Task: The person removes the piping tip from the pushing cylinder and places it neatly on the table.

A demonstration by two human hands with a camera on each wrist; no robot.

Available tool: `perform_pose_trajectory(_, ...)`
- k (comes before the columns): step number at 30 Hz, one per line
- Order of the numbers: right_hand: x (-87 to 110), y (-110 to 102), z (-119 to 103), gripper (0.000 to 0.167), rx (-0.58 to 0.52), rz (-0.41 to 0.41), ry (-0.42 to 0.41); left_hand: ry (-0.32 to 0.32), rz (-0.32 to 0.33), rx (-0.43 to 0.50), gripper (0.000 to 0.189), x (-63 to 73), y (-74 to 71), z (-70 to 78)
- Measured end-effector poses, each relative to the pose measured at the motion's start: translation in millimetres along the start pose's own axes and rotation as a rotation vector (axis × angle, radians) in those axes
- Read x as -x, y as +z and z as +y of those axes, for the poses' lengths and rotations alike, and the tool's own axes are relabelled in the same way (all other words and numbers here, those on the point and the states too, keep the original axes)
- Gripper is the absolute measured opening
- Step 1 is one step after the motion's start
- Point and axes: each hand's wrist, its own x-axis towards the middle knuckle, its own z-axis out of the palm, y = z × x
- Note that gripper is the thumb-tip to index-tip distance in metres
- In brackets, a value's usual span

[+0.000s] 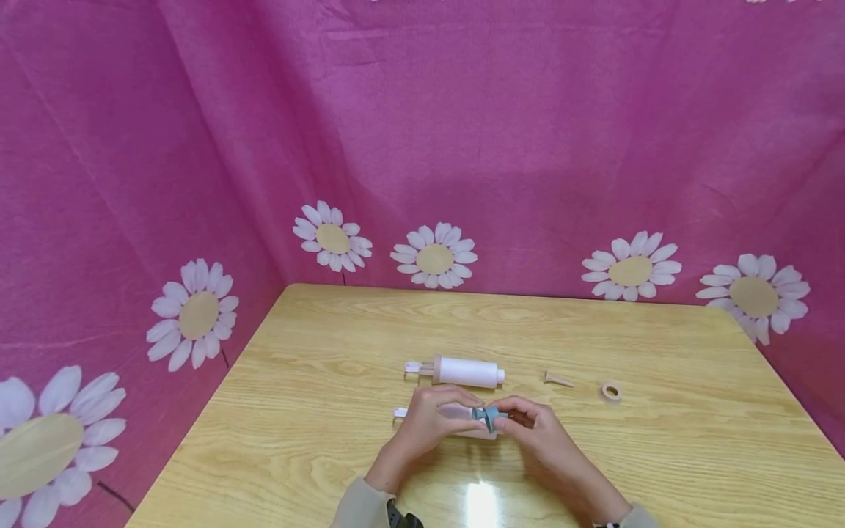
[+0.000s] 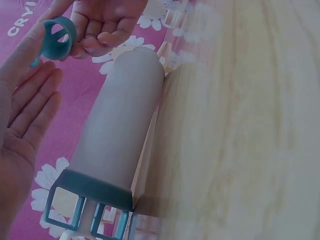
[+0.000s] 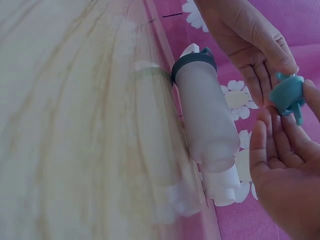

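A small teal ring-shaped piece (image 1: 490, 418) with a short stem is held between the two hands, above the table. The left hand (image 1: 429, 419) pinches it from the left with thumb and finger. From the other side, the right hand (image 1: 540, 434) pinches it with thumb and fingertips; its other fingers are loosely bent in the right wrist view. Just beneath the hands lies a translucent pale barrel (image 2: 117, 120) with a teal collar (image 2: 95, 189) and square finger loops. The left hand partly covers this barrel in the head view.
Behind the hands lies a white barrel (image 1: 467, 372) with a beige collar and a plunger end at its left. A beige stick-like piece (image 1: 558, 379) and a beige ring (image 1: 611, 394) lie farther right on the wooden table (image 1: 660, 455). A pink flowered cloth (image 1: 502, 132) hangs behind.
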Motion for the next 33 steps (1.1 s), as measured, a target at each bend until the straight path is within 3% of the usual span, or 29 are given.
perform_pose_trajectory(6,2.9,1.4,-0.8,0.030,-0.032,0.091,-0.013,-0.082,0.038,0.086,0.025,2.7,0.1,0.0)
perform_pose_trajectory(21,8.5,-7.3,-6.0,0.026,0.043,0.228,0.009,-0.112,0.076,0.192,0.022,4.1,-0.7,-4.0)
perform_pose_trajectory(33,14.4,-18.6,-5.6,0.030,0.070,0.247,0.034,-0.158,0.094,0.269,0.022,5.2,-1.2,-8.5)
